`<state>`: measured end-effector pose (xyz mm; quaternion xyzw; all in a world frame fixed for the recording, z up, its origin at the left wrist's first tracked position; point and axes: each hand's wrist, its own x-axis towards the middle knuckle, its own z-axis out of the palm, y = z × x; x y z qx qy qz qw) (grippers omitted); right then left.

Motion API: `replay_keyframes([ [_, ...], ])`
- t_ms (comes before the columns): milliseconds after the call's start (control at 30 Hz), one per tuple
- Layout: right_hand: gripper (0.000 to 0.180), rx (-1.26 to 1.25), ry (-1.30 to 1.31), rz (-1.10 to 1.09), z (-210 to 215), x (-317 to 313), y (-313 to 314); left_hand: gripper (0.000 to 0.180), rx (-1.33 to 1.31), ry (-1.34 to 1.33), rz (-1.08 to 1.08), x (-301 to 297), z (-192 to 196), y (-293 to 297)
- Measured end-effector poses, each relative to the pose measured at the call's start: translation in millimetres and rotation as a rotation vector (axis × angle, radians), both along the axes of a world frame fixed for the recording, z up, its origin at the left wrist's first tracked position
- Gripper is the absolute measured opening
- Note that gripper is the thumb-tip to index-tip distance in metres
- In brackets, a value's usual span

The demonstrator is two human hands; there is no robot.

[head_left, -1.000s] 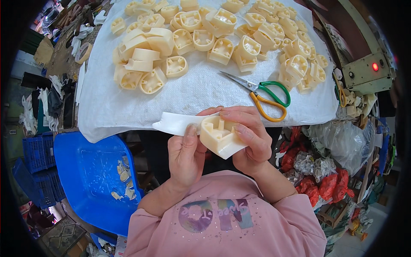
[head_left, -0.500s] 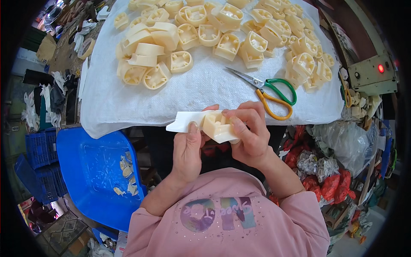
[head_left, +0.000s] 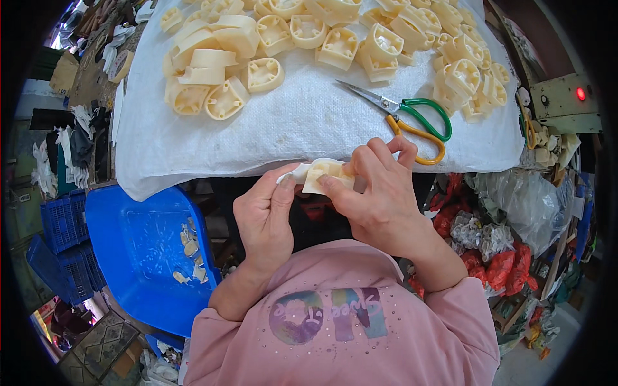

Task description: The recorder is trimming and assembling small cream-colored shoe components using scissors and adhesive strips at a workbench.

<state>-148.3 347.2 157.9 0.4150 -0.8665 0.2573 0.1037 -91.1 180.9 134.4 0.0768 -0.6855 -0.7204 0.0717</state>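
Note:
My left hand (head_left: 265, 215) pinches a white strip (head_left: 298, 172) between thumb and fingers, just off the table's near edge. My right hand (head_left: 385, 196) grips a cream-coloured hollow moulded plastic piece (head_left: 329, 174), its thumb laid over the piece. The strip runs along the far side of the piece and curves around it; part of it is hidden by my fingers. Beyond my right hand lies a pair of scissors (head_left: 388, 106) with one green and one orange handle, blades partly apart. Many similar cream plastic pieces (head_left: 264, 75) are heaped farther back.
A white woven sheet (head_left: 283, 128) covers the table. On the left below it stands a blue plastic tub (head_left: 132, 238) with scraps inside. Red and clear plastic bags (head_left: 505, 270) crowd the right side. A metal box with a lit red lamp (head_left: 580, 94) stands at the right.
The piece and strip have moved slightly away from me and been turned. The strip's free left part now bends around the piece, and my right thumb has shifted onto the piece.

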Motion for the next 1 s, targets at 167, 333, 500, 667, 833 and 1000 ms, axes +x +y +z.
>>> replay_keyframes([
  [167,0.032,0.017,-0.088,-0.001,-5,1,2,0.027,-0.115,0.019,-0.01,2,0,5],
  [333,0.033,-0.022,-0.164,0.007,-10,2,5,0.028,-0.297,0.083,-0.047,9,2,7],
  [500,0.035,-0.043,-0.054,0.021,-15,3,5,0.028,-0.6,0.201,-0.097,6,8,12],
  [667,0.041,-0.116,-0.032,-0.015,-32,-2,7,0.037,-0.793,0.19,-0.182,2,8,16],
  [833,0.045,-0.3,-0.076,0.07,-38,-8,12,0.052,0.048,-0.011,-0.254,-11,0,-13],
  [1000,0.044,-0.36,-0.128,0.064,-32,-7,9,0.056,0.641,-0.267,-0.649,-11,-25,-16],
])
